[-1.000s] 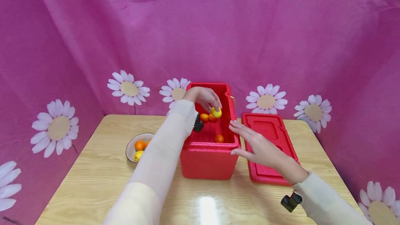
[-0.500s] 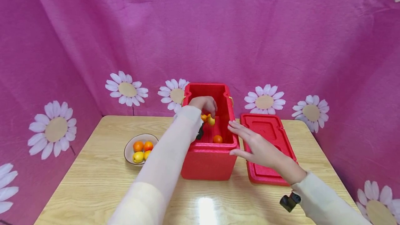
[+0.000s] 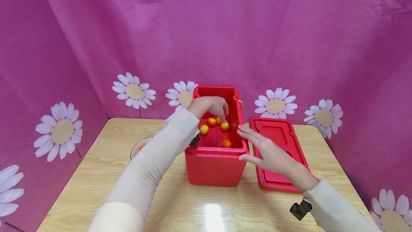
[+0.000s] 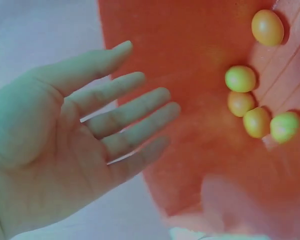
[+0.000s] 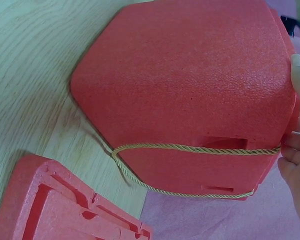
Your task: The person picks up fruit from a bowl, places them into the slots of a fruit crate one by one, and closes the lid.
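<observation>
My left hand is over the inside of the red foam box. In the left wrist view its fingers are extended with nothing in them. Several fruits lie on the box floor: a yellow lemon, another yellow lemon below my fingertips, an orange fruit near the front wall, and two more orange ones between the lemons. My right hand rests on the box's right rim, fingers fairly straight; the right wrist view shows its thumb along the edge.
Right of the box lies its red lid on the wooden table. A pale bowl with fruit stands at left, mostly hidden by my left sleeve. A gold cord runs along the box's side. A pink flowered cloth hangs behind.
My left hand lowered a yellow lemon into the box, let go of it and rose slightly. Its sleeve now covers most of the bowl. My right hand stayed at the rim.
</observation>
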### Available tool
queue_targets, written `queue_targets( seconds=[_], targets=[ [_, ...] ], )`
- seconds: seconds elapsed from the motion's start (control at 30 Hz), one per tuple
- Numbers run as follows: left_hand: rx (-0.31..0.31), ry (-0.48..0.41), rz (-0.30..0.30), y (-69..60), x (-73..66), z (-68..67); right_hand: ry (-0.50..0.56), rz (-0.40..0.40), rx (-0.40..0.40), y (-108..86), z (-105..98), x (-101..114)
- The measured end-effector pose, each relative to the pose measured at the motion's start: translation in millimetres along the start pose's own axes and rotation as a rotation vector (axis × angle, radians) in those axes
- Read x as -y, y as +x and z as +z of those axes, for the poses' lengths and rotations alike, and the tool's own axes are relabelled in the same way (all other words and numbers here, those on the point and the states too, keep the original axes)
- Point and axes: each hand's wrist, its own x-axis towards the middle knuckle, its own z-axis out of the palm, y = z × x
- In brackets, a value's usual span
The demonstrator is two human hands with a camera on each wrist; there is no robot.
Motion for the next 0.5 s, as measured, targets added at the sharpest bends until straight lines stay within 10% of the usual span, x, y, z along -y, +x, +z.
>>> queue_targets(
  seconds=[0.23, 0.5],
  targets=[
    [-0.174, 0.052, 0.226, -47.7, 12.5, 8.9, 0.009, -0.006, -0.001, -0.5, 3, -1],
    [-0.397, -0.064, 0.347, -96.6, 59.9, 36.4, 0.002, 0.001, -0.006, -0.3, 2, -2]
  ],
)
